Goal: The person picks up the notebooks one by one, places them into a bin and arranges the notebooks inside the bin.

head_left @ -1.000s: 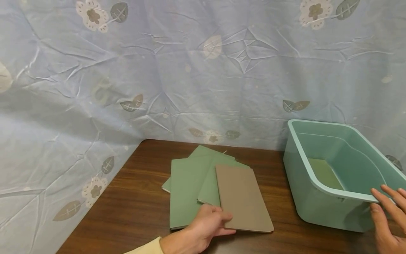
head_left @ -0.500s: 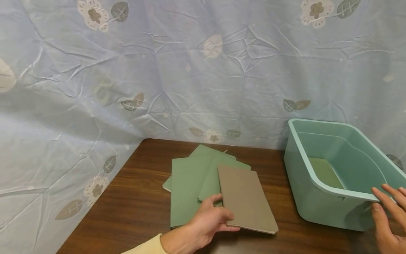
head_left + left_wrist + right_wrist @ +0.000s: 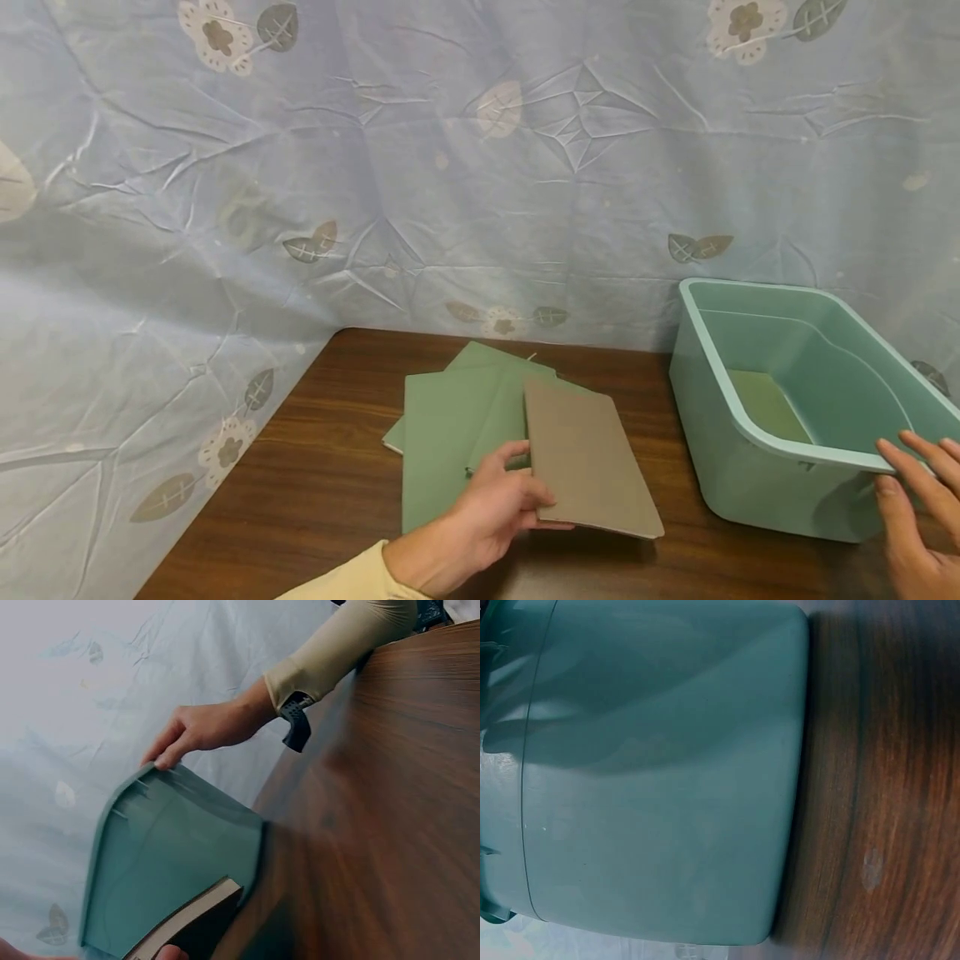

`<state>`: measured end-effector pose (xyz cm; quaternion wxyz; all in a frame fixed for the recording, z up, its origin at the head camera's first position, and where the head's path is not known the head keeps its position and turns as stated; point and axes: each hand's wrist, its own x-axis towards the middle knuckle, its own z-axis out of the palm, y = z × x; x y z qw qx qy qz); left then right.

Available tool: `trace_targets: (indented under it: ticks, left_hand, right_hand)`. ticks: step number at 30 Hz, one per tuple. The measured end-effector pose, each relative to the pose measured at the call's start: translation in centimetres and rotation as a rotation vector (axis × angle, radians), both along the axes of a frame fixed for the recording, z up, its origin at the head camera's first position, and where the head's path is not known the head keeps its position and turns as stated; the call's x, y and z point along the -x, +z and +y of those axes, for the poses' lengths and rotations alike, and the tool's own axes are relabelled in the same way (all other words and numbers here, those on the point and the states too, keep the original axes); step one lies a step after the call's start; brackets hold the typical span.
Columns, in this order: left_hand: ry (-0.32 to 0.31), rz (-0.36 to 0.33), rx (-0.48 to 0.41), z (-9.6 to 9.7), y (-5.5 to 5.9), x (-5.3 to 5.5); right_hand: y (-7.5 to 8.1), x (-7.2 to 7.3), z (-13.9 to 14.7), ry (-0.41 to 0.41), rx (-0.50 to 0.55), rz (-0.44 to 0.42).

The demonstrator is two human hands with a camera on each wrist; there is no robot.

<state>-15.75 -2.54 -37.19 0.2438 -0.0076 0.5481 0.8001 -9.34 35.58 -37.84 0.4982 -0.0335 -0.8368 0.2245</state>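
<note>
Your left grip point(image 3: 491, 508) is pinched on the brown notebook point(image 3: 588, 458): thumb on the cover, fingers beneath, closed to its thickness by the near-left corner. Notebook tilted, near end off the worktop point(image 3: 337, 433), well in front of the worktop's back edge; it overlaps the fanned green notebooks point(image 3: 450, 442), contact unclear. Your right grip point(image 3: 926, 508) is closed on the near rim of the tub point(image 3: 757, 492), which reaches toward the back edge, right of the notebooks. A corner hold could let the far end droop, I'd judge: work your fingers further under, pinch pages and cover together, raise it clear before any sideways move.
</note>
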Motion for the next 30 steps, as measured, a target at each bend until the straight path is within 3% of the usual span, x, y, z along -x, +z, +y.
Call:
trace_targets:
  ticks: [6, 13, 19, 22, 26, 30]
  left_hand:
    - [0.021, 0.038, -0.039, 0.2, 2.4, 0.9]
    - [0.036, 0.059, -0.091, 0.4, 5.3, 2.1]
    - [0.063, 0.098, -0.068, 0.6, 7.2, 3.1]
    - [0.069, 0.115, -0.057, 0.6, 8.0, 3.5]
    - [0.077, 0.131, -0.06, 0.8, 8.9, 4.0]
    - [0.069, 0.143, -0.117, 1.0, 9.8, 4.6]
  right_hand:
    - [0.2, 0.1, 0.0, 0.0, 0.002, -0.006]
    - [0.1, -0.2, -0.4, -0.062, 0.058, -0.086]
    - [0.2, -0.2, -0.4, -0.049, 0.054, -0.072]
    - [0.1, -0.1, -0.2, -0.03, 0.03, -0.043]
    - [-0.3, 0.5, 0.3, 0.066, 0.016, 0.085]
    - [-0.4, 0.7, 0.2, 0.103, 0.026, 0.14]
